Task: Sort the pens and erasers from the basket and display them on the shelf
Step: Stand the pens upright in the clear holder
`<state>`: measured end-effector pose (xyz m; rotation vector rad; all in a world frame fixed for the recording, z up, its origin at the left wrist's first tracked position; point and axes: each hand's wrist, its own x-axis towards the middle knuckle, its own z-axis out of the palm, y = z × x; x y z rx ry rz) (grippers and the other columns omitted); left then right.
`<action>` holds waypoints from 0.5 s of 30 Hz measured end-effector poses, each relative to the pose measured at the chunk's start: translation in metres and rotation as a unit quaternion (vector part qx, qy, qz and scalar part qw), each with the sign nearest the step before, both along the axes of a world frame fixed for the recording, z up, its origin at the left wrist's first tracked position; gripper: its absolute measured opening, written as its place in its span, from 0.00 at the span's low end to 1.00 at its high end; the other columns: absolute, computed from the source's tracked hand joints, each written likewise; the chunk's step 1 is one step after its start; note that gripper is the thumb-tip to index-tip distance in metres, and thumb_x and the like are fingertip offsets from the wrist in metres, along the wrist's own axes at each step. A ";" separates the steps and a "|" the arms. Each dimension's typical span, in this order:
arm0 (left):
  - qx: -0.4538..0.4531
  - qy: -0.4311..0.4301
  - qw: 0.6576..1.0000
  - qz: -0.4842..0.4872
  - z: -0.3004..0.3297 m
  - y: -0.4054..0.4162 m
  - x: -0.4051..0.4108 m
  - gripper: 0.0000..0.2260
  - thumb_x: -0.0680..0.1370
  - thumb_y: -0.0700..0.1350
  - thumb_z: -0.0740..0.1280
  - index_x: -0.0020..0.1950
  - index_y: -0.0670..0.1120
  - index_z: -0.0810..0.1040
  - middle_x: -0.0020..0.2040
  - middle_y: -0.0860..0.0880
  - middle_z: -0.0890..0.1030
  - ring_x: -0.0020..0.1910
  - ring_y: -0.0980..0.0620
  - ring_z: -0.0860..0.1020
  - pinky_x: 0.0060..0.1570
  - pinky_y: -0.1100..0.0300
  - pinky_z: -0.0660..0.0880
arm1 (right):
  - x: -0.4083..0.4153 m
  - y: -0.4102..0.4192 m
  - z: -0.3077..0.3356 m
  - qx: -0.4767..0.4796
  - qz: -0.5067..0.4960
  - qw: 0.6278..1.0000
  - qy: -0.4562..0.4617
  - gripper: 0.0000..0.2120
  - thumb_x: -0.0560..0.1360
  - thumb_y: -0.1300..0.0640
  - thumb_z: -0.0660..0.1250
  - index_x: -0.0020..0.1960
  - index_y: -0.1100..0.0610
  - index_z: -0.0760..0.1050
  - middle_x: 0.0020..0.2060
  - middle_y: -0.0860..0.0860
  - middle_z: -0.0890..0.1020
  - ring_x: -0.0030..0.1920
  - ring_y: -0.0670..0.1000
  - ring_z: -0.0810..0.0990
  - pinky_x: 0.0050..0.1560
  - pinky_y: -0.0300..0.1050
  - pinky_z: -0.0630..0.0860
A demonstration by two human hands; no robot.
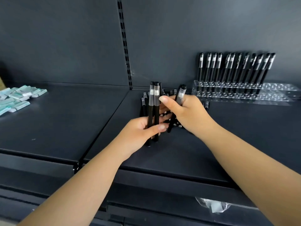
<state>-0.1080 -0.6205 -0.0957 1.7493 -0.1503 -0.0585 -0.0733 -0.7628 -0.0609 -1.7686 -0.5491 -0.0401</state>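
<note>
My left hand (143, 129) grips two black pens (154, 101) upright, their clear caps pointing up. My right hand (185, 113) holds another black pen (180, 95), tilted, just to the right of them. Behind and under both hands lies a loose pile of black pens (144, 101) on the dark shelf (65, 119). At the back right a clear acrylic pen stand (268, 93) holds a row of several black pens (236, 69) standing upright. Several mint-green wrapped erasers (17, 97) lie in a heap at the shelf's far left.
A slotted upright post (125, 46) divides the dark back panel. A crumpled clear plastic wrapper (213, 205) lies on the lower shelf at the bottom right. The shelf's front edge (146, 170) runs below my forearms.
</note>
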 end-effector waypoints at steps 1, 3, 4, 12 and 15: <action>-0.007 0.005 1.000 -0.003 0.001 -0.002 0.003 0.06 0.73 0.44 0.68 0.45 0.55 0.81 0.41 0.57 0.84 0.42 0.63 0.80 0.45 0.66 0.73 | 0.000 -0.001 0.002 0.019 -0.012 1.000 0.014 0.12 0.75 0.53 0.63 0.40 0.59 0.79 0.35 0.49 0.82 0.36 0.39 0.81 0.39 0.30 0.76; -0.028 0.013 0.999 -0.008 0.003 -0.009 0.011 0.05 0.71 0.46 0.69 0.44 0.54 0.82 0.43 0.52 0.84 0.46 0.56 0.81 0.52 0.56 0.76 | -0.001 -0.006 0.006 0.061 -0.039 0.996 0.049 0.12 0.75 0.52 0.62 0.38 0.56 0.79 0.33 0.48 0.83 0.37 0.42 0.81 0.44 0.36 0.79; -0.043 0.021 0.999 -0.022 0.005 -0.014 0.014 0.05 0.69 0.47 0.69 0.44 0.52 0.82 0.46 0.49 0.84 0.50 0.51 0.81 0.56 0.51 0.75 | -0.001 -0.009 0.009 0.068 -0.055 0.994 0.064 0.12 0.75 0.51 0.62 0.37 0.55 0.79 0.32 0.47 0.83 0.37 0.42 0.81 0.45 0.38 0.79; -0.127 0.085 0.972 -0.179 0.028 -0.095 0.035 0.05 0.73 0.39 0.65 0.46 0.44 0.78 0.37 0.50 0.84 0.38 0.54 0.82 0.46 0.57 0.78 | 0.004 -0.081 0.025 0.067 -0.171 0.976 0.114 0.24 0.74 0.42 0.59 0.43 0.64 0.78 0.33 0.52 0.81 0.34 0.49 0.79 0.40 0.44 0.77; -0.179 0.111 0.958 -0.195 0.035 -0.132 0.043 0.08 0.70 0.40 0.66 0.48 0.43 0.78 0.35 0.50 0.83 0.34 0.54 0.80 0.41 0.59 0.79 | 0.009 -0.122 0.029 0.133 -0.148 0.971 0.130 0.20 0.76 0.42 0.56 0.41 0.55 0.78 0.33 0.49 0.81 0.33 0.46 0.79 0.35 0.39 0.76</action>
